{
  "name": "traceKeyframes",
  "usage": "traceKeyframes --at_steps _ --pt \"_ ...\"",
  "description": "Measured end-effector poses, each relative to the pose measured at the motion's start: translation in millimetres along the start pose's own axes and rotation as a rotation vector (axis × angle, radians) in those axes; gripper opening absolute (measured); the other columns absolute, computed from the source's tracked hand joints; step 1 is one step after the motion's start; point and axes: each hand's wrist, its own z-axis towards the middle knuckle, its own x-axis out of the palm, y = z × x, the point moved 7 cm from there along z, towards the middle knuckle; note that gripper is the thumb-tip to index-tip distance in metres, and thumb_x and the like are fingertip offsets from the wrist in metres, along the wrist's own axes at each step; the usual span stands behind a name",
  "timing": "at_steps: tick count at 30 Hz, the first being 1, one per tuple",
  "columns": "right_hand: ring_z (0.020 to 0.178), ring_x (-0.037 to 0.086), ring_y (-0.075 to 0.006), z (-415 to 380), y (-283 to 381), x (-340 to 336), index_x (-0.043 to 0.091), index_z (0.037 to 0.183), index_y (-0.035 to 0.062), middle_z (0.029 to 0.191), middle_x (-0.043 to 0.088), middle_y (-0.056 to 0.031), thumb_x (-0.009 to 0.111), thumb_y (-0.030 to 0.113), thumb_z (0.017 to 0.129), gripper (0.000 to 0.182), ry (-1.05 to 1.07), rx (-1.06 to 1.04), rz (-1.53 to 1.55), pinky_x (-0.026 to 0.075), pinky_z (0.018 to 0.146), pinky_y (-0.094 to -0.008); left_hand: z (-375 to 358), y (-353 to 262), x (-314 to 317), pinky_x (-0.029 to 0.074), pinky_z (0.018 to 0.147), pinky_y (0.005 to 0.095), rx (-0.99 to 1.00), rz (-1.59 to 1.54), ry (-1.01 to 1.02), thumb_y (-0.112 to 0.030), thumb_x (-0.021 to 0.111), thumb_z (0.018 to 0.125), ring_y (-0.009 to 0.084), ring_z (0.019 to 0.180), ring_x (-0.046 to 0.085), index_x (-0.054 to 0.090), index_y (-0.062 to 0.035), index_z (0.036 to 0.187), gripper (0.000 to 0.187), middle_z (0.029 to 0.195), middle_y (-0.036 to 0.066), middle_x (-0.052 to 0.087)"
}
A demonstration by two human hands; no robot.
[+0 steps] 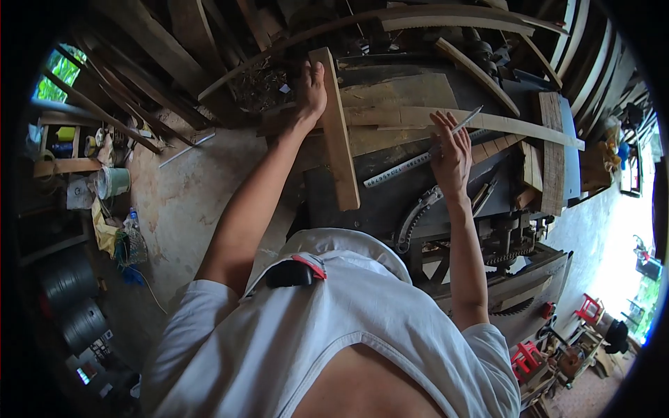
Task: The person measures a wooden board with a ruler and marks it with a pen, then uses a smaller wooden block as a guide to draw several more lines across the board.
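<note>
1. Leaning over the dark tabletop [390,202], the person has both arms stretched forward, the left arm toward the far left edge, the right arm toward the middle.
2. The right hand [451,157] is closed around one thin pencil-like marker [465,120], its tip slanting up and to the right; the palm rests just above one steel ruler [401,168], which lies diagonally from lower left to upper right.
3. One squared wooden batten [336,132] lies between the hands, its long axis running away from the person, near end overhanging the tabletop edge.
4. The left hand [311,87] grips the far end of that batten, fingers wrapped over its left side; this hand is plainly the nearer to it.
5. Just beyond the right hand, one long curved wooden strip [502,124] runs left to right, crossing the batten's axis.
6. Further right, a stack of short boards [550,150] lies well apart from both hands; I cannot count them surely.
</note>
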Motion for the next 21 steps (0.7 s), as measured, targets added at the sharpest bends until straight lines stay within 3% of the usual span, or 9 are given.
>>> traceKeyframes --at_steps 2,7,12,13,14,16,17,21 --pt "0.126 0.054 -0.0319 -0.9 7.2 1.9 0.062 0.124 0.0095 0.122 0.065 -0.0118 0.058 -0.011 0.075 0.054 -0.013 0.039 0.110 0.038 0.109 -0.0461 -8.7 -19.5 -1.8 0.040 0.102 0.0423 -0.017 0.023 0.030 -0.047 0.033 0.105 0.0415 0.126 0.050 0.044 0.0051 0.133 0.060 0.132 0.028 0.054" --pt "0.116 0.060 -0.0308 -4.5 31.7 8.2 0.062 0.124 0.0111 0.110 0.068 -0.0145 0.062 -0.003 0.078 0.049 0.017 0.028 0.157 0.042 0.104 -0.0443 5.8 22.9 15.2 0.040 0.104 0.0430 0.017 0.113 -0.013 -0.049 0.030 0.105 0.0430 0.130 0.047 0.036 0.0072 0.140 0.067 0.138 0.031 0.048" --pt "0.089 0.066 -0.0312 -14.9 46.8 22.5 0.060 0.129 0.0135 0.091 0.068 -0.0103 0.065 0.009 0.085 0.044 0.100 0.097 0.373 0.045 0.095 -0.0423 5.7 20.1 16.7 0.035 0.111 0.0403 -0.042 0.217 0.075 -0.052 0.028 0.104 0.0426 0.136 0.040 0.027 0.0099 0.146 0.074 0.146 0.032 0.039" --pt "0.079 0.065 -0.0296 -13.0 53.6 17.3 0.059 0.131 0.0147 0.086 0.065 -0.0095 0.066 0.015 0.089 0.043 0.028 0.038 0.336 0.049 0.082 -0.0391 7.3 18.0 19.5 0.035 0.111 0.0403 -0.034 0.216 0.082 -0.052 0.028 0.104 0.0426 0.136 0.040 0.027 0.0099 0.146 0.074 0.146 0.032 0.039" --pt "0.079 0.065 -0.0296 -13.1 58.7 13.5 0.059 0.131 0.0147 0.086 0.065 -0.0095 0.066 0.015 0.089 0.043 0.022 0.042 0.335 0.049 0.082 -0.0391 7.5 19.7 19.2 0.036 0.110 0.0402 -0.024 0.202 0.053 -0.052 0.028 0.104 0.0422 0.135 0.041 0.028 0.0098 0.145 0.075 0.145 0.032 0.040" --pt "0.073 0.062 -0.0277 -15.8 60.5 18.4 0.059 0.132 0.0145 0.080 0.061 -0.0092 0.066 0.018 0.090 0.043 0.171 0.228 0.439 0.049 0.068 -0.0366 6.3 24.0 16.3 0.036 0.109 0.0400 -0.007 0.176 -0.011 -0.054 0.029 0.103 0.0414 0.134 0.043 0.030 0.0095 0.145 0.075 0.144 0.033 0.042" --pt "0.069 0.060 -0.0273 -15.3 65.1 18.2 0.061 0.130 0.0117 0.078 0.058 -0.0102 0.064 0.019 0.092 0.038 0.124 0.231 0.460 0.048 0.061 -0.0362 0.1 20.0 17.3 0.035 0.110 0.0385 0.016 0.163 -0.087 -0.055 0.030 0.103 0.0401 0.135 0.042 0.029 0.0098 0.145 0.077 0.145 0.032 0.041" --pt "0.072 0.063 -0.0333 -18.2 72.6 33.6 0.065 0.120 0.0043 0.083 0.061 -0.0153 0.062 0.011 0.093 0.028 0.016 0.314 0.659 0.050 0.066 -0.0381 4.2 30.1 15.1 0.032 0.112 0.0375 -0.057 0.127 0.033 -0.054 0.031 0.103 0.0385 0.137 0.040 0.027 0.0100 0.146 0.077 0.146 0.031 0.039"
